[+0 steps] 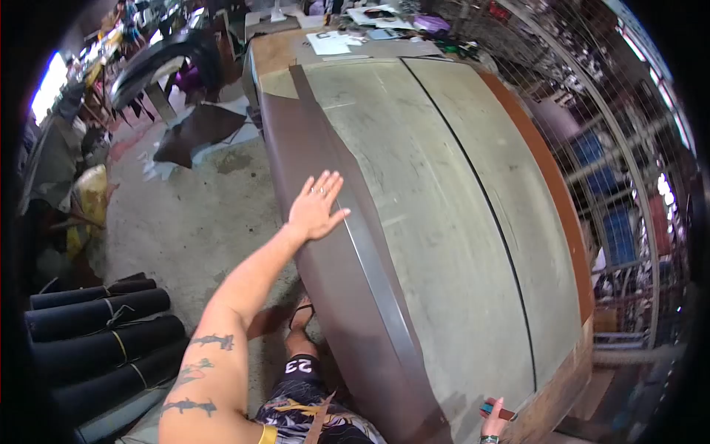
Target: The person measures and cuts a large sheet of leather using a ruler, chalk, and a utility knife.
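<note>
My left hand (316, 206) lies flat with fingers spread on a long strip of dark brown leather (347, 296) that hangs over the left edge of a big grey-green worktable (451, 222). My right hand (494, 420) is low at the near end of the table and grips a small red and blue tool (494, 409), which is mostly hidden by the fingers.
Several rolls of dark material (103, 333) lie on the concrete floor at left. A dark leather scrap (196, 133) sits on the floor farther off. Papers and tools (355, 33) crowd the table's far end. A wire mesh fence (592, 133) runs along the right.
</note>
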Available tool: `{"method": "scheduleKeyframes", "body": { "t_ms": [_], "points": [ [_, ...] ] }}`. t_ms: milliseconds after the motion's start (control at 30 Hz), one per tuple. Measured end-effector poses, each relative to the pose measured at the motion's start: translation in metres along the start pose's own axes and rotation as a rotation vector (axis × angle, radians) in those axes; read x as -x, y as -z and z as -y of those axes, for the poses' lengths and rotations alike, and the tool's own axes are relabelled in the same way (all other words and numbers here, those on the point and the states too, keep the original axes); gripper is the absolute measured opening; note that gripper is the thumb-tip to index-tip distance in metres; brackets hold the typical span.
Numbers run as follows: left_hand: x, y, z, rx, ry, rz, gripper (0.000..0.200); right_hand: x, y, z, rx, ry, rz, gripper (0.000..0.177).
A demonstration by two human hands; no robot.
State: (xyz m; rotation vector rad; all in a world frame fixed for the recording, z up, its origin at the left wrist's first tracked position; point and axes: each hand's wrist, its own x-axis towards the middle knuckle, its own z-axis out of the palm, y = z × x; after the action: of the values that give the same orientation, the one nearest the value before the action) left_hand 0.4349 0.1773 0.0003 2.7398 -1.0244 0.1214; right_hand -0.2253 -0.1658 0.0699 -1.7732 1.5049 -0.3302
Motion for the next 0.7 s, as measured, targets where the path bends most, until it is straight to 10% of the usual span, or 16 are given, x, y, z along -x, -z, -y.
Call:
{"method": "scheduleKeyframes", "body": {
  "t_ms": [233,400,700],
  "points": [
    [-0.138,-0.004,0.174,-0.04,0.024,-0.118,0.085,-0.077,-0.258,0.318,-0.071,0.303,0.434,0.065],
    [-0.141,0.008,0.176,0.036,0.019,-0.117,0.093,-0.088,-0.481,0.534,-0.071,0.683,0.66,0.059],
    [-0.145,0.013,0.182,0.247,0.059,-0.125,0.093,-0.088,-0.701,0.663,0.003,0.929,0.688,0.057]
  ]
}}
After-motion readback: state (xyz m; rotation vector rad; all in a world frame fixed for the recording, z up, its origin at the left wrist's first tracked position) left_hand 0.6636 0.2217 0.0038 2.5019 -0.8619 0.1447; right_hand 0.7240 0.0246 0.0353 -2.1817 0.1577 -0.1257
